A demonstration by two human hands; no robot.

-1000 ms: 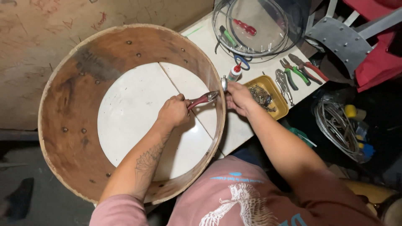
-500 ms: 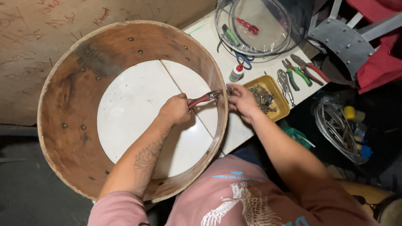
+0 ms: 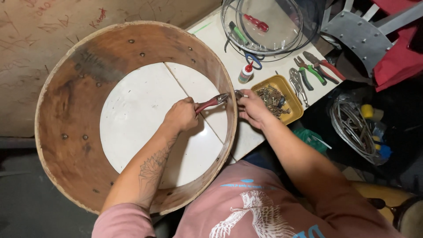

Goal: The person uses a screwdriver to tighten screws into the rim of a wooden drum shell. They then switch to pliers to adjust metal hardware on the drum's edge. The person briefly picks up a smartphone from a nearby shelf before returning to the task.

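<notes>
A large round wooden drum shell (image 3: 61,110) lies flat on a white table (image 3: 216,35). My left hand (image 3: 180,115) is inside the shell and grips red-handled pliers (image 3: 211,102), whose jaws reach the inner wall on the right side. My right hand (image 3: 251,107) is outside the same spot of the wall, pinching a small metal part against the rim (image 3: 232,110). Several bolts dot the shell's inner wall.
A yellow tray (image 3: 291,90) of metal hardware sits just right of my right hand. Behind it lie a glue bottle (image 3: 245,72), several pliers (image 3: 315,68), a clear round lid (image 3: 264,26) with screwdrivers, and a metal bracket (image 3: 357,35). Coiled wire (image 3: 352,123) lies lower right.
Both hands stay at the same spot on the shell's right wall. The pliers' angle has shifted slightly.
</notes>
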